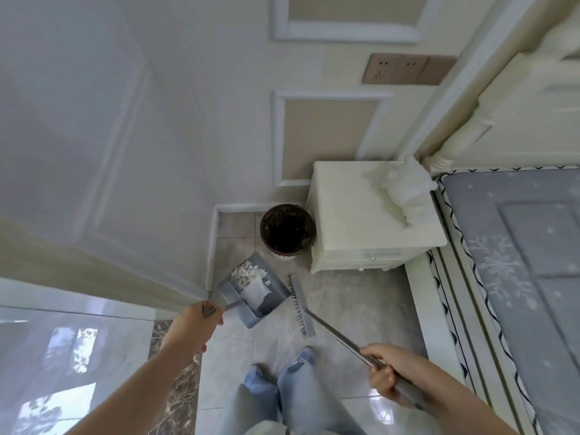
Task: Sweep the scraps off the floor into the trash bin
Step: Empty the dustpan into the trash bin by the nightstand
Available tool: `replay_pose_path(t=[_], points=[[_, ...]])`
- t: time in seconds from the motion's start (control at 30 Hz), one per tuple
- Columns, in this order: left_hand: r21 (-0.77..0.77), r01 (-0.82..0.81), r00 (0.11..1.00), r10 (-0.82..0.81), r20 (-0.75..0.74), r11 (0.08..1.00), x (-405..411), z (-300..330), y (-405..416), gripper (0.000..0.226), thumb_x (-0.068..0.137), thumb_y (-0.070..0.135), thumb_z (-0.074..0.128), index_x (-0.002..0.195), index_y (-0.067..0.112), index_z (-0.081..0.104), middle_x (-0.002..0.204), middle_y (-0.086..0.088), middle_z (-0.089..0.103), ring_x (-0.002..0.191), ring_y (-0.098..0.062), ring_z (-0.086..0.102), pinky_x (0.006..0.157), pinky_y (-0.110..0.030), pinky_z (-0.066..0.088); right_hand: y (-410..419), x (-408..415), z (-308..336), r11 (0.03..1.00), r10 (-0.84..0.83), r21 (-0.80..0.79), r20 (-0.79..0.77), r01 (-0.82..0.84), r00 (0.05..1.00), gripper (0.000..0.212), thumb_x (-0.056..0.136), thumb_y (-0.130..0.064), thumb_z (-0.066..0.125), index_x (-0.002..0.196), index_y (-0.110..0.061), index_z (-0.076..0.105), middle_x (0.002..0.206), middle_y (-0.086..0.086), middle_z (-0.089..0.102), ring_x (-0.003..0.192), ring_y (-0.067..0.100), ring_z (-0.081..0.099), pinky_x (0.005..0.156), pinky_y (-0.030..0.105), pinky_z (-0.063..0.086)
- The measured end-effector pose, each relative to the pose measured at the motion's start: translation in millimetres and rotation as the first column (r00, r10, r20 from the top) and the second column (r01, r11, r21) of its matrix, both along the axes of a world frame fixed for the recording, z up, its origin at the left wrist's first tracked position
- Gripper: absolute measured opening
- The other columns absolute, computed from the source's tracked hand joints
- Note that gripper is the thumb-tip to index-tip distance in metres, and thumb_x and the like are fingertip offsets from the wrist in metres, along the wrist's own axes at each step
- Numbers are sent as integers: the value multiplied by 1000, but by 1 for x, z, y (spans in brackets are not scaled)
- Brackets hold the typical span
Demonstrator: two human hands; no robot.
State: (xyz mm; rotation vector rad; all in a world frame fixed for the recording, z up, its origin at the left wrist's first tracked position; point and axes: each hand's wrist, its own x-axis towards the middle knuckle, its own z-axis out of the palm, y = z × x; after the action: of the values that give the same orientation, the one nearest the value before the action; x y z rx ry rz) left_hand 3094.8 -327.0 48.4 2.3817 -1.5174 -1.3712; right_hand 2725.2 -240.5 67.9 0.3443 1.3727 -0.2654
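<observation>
A grey dustpan (270,295) sits low over the tiled floor, with a heap of white scraps (248,272) in its far corner. My left hand (194,326) is closed around the dustpan's handle. Just right of the pan is the grey broom head (299,306), bristles facing the pan. Its metal pole (339,335) runs back to my right hand (387,372), which grips it. A round dark trash bin (287,230) stands beyond the pan, by the wall.
A cream nightstand (354,227) stands right of the bin, with a white fluffy item (405,186) on top. A bed with a grey mattress (518,262) fills the right side. A wall corner (207,290) juts in at the left. My feet (279,372) are below the broom.
</observation>
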Motion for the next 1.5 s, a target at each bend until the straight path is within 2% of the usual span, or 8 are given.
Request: replay_pose_path(t=[0.1,0.27,0.43,0.73,1.0,1.2,1.37,1.5], points=[[-53,22,1000,-22,-3,998,-6,23,1,26,95,27,56,73,20,69,50,-1,56,36,-15,50,40,-22,41,7,-17,3,999,50,-15,-41,-50,998,40,91,-24,59,59,-6,44,44,1,29,25,9,28,25,11,24],[-92,1,1000,-3,-22,996,-6,48,-1,24,96,27,57,77,20,70,41,4,49,30,-14,45,36,-23,38,6,-28,-7,999,29,16,-10,-29,1000,45,94,-26,54,55,-10,40,37,-1,27,20,11,26,24,10,22],[-127,10,1000,-13,-24,992,3,68,-6,23,96,23,57,77,22,70,39,2,44,31,-16,39,38,-24,36,-3,-30,-17,994,-99,-47,-13,98,995,35,93,-20,54,63,-9,40,43,0,29,25,9,28,26,11,26],[-164,-35,999,31,-30,986,19,88,-38,24,96,14,55,75,11,67,40,-5,41,31,-16,33,37,-20,32,-10,-1,-10,927,-341,-140,69,348,937,29,94,-12,47,68,-12,35,44,0,27,26,7,25,26,10,25],[-184,-24,995,6,-98,983,32,98,-79,21,94,17,59,78,6,65,41,-5,42,29,-17,35,37,-19,29,-34,44,12,853,-480,-137,170,503,861,34,93,-9,45,61,-12,37,51,-1,24,28,6,27,26,12,29],[-198,7,990,-34,-134,980,41,108,-103,24,94,25,62,78,7,65,42,-5,43,31,-17,38,39,-18,31,-53,69,19,810,-541,-99,258,579,801,25,96,-13,40,71,-12,34,47,-2,25,26,7,32,24,16,31],[-224,58,992,-82,-98,973,48,112,-112,21,92,30,64,77,17,66,43,-5,46,33,-20,43,41,-20,36,-63,87,21,818,-530,-127,212,561,821,22,98,-13,39,76,-12,34,52,-3,24,27,5,31,25,14,31],[-307,205,978,-183,99,929,50,116,-119,24,91,46,58,77,28,64,48,1,58,38,-20,57,51,-28,50,-68,95,16,823,-522,-155,173,546,835,20,96,-12,41,77,-12,34,56,-4,24,29,4,33,25,15,33]])
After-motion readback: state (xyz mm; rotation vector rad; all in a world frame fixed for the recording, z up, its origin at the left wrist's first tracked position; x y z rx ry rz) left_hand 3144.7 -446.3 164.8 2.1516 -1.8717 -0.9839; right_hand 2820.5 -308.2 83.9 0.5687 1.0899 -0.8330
